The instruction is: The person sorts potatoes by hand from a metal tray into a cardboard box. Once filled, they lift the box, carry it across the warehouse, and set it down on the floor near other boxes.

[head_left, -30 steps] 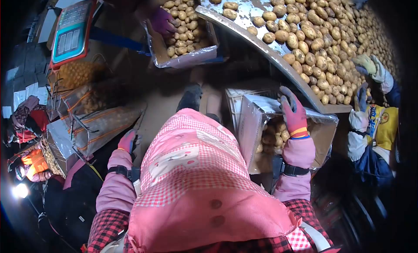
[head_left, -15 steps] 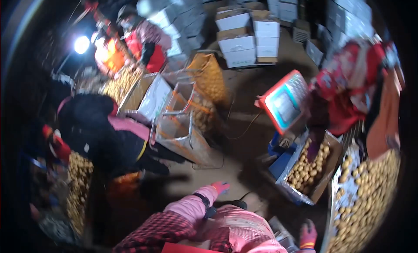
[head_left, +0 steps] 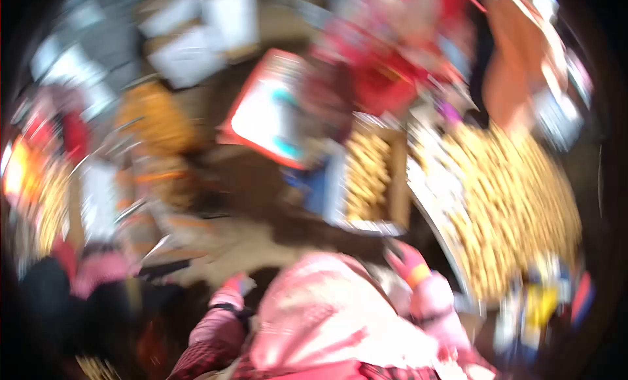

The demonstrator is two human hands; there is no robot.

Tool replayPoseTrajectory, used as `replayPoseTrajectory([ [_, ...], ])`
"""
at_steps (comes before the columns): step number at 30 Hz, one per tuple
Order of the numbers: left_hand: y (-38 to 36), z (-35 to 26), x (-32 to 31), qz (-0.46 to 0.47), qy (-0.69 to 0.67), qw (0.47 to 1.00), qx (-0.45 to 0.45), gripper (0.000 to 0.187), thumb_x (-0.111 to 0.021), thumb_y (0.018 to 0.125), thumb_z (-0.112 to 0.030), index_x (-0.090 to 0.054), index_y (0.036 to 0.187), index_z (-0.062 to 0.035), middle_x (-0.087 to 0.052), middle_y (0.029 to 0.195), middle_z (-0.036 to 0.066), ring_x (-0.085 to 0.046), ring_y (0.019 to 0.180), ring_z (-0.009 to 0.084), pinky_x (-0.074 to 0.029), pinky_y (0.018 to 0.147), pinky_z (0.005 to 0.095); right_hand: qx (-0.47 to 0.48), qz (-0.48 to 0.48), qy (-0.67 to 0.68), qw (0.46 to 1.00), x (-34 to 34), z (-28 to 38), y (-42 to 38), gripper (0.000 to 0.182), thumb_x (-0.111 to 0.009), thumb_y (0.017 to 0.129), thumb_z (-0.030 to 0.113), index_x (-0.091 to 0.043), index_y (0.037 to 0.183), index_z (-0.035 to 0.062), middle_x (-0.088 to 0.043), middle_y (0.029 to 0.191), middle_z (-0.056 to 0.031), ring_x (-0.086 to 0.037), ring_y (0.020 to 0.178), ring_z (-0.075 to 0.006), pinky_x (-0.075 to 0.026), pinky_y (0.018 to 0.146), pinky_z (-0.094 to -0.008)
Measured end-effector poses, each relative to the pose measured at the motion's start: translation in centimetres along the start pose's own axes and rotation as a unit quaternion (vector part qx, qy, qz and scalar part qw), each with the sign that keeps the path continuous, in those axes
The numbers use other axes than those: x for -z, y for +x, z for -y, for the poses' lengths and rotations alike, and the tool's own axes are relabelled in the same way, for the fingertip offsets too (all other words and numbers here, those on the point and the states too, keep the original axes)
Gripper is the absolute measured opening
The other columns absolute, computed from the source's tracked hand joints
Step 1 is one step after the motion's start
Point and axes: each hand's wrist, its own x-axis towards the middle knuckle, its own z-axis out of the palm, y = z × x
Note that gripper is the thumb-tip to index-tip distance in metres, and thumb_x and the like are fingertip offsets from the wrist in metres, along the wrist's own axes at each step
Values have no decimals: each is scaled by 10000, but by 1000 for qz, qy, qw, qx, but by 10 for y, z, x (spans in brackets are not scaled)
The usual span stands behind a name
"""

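Note:
My left hand (head_left: 237, 284), in a pink glove, hangs low beside my pink-clad body; motion smears its fingers. My right hand (head_left: 407, 259), also gloved in pink with an orange band at the wrist, is held low at the right with its fingers stretched out and no object visible in it. Just beyond it stands an open lined carton (head_left: 399, 180) holding yellow-brown, potato-like produce (head_left: 366, 174). Right of the carton, a sorting table (head_left: 435, 177) carries a large spread of the same produce, blurred into streaks.
A red-rimmed scale display (head_left: 265, 108) stands behind the carton, near a person in red (head_left: 392, 66). At left are an orange mesh sack (head_left: 154, 121), metal-framed stands (head_left: 147, 229) and a dark-clothed person (head_left: 98, 308). White cartons (head_left: 186, 56) are stacked at the back.
My view has swung to the right, so the carton and produce table now lie more centrally. My right hand appears raised nearer the carton; my left hand is drawn closer to my body.

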Motion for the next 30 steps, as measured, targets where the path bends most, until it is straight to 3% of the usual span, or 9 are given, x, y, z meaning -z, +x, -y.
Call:
replayPoseTrajectory([
  [2,118,90,-68,49,-506,861,-14,422,-563,906,-374,-558,1206,-77,-599,1196,177,-589,1061,341,-456,923,433,-76,3,3,997,-6,-1,-16,482,-553,877,379,-535,1280,115,-589,1208,-189,-553,1110,-366,-438,955,-414],
  [3,114,66,-35,45,-592,802,63,435,-556,912,-369,-539,1232,-75,-582,1219,180,-581,1090,336,-447,939,424,-117,0,17,993,-5,10,-24,478,-556,875,391,-540,1275,130,-606,1191,-165,-569,1092,-354,-444,946,-406],
  [6,143,12,-1,81,-645,759,39,468,-536,929,-363,-498,1271,-46,-561,1244,180,-579,1101,315,-442,944,397,-210,-17,63,975,-5,8,-48,479,-562,872,398,-549,1271,134,-599,1217,-148,-565,1113,-338,-443,950,-391],
  [10,119,-115,34,195,-520,830,-39,510,-525,940,-360,-446,1322,-32,-562,1239,170,-576,1099,289,-441,938,375,-291,-58,88,951,-30,-43,-96,515,-562,866,421,-539,1288,128,-557,1273,-174,-521,1173,-347,-409,990,-395],
  [12,93,-185,49,308,-428,831,-178,553,-529,939,-375,-418,1354,-28,-558,1243,161,-572,1101,274,-438,939,360,-291,-93,92,948,-48,-67,-115,532,-563,863,428,-532,1297,121,-540,1294,-182,-507,1190,-354,-396,1005,-399],
  [16,58,-295,61,401,-349,809,-252,589,-541,937,-346,-384,1371,20,-536,1259,165,-550,1128,245,-411,979,346,-346,-76,117,928,-52,-78,-131,578,-558,860,443,-495,1331,115,-507,1332,-190,-483,1216,-357,-368,1034,-400],
  [22,41,-369,65,442,-320,783,-300,615,-564,923,-258,-323,1392,58,-483,1307,199,-508,1176,271,-370,1031,372,-340,-150,253,893,-10,-113,-141,528,-557,868,377,-477,1356,193,-498,1337,-198,-521,1169,-368,-408,1003,-398],
  [26,19,-402,79,397,-295,808,-320,663,-559,925,-332,-311,1392,68,-478,1310,196,-494,1193,271,-357,1043,370,-332,-416,110,840,70,-193,-159,615,-622,834,295,-434,1384,94,-501,1320,-213,-485,1225,-346,-383,1029,-384],
  [30,7,-420,79,338,-295,844,-293,659,-550,923,-348,-328,1385,66,-509,1286,182,-493,1199,264,-349,1048,373,-428,-419,-20,800,114,-264,-142,656,-698,754,363,-483,1344,172,-497,1273,-225,-496,1168,-389,-410,990,-412],
])
